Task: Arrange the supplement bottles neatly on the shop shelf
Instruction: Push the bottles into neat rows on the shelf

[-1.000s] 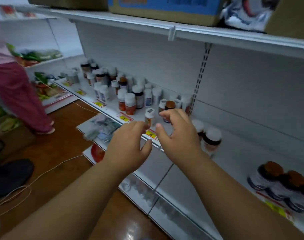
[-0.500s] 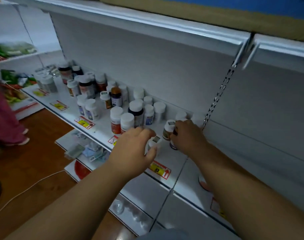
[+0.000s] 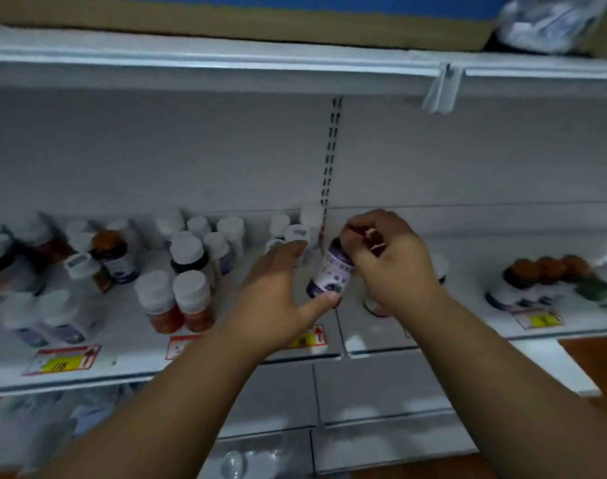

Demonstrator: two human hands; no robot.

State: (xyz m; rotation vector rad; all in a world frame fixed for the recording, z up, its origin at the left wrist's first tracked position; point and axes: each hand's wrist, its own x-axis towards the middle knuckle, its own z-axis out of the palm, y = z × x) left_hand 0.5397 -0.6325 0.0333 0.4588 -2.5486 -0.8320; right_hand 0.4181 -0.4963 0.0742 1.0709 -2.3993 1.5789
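A supplement bottle with a white and purple label (image 3: 329, 274) is tilted just above the white shelf (image 3: 122, 364), near the upright slotted rail. My right hand (image 3: 388, 261) is closed over its cap from the right. My left hand (image 3: 278, 295) is spread beside it on the left, thumb tip touching the bottle's base. Several white-capped bottles (image 3: 295, 236) stand right behind my left fingers. More bottles crowd the left part of the shelf, among them two orange ones (image 3: 177, 302) and a brown-capped one (image 3: 114, 254).
Brown-capped bottles (image 3: 537, 281) stand in a group on the shelf at the right. Yellow and red price tags (image 3: 60, 361) line the shelf edge. An upper shelf (image 3: 226, 63) with a cardboard box (image 3: 226, 22) hangs overhead. Lower shelves lie below my arms.
My view has swung to face the shelf squarely. My right hand has lifted the purple-labelled bottle by its cap. My left hand has moved from a small white-capped bottle to this bottle's side.
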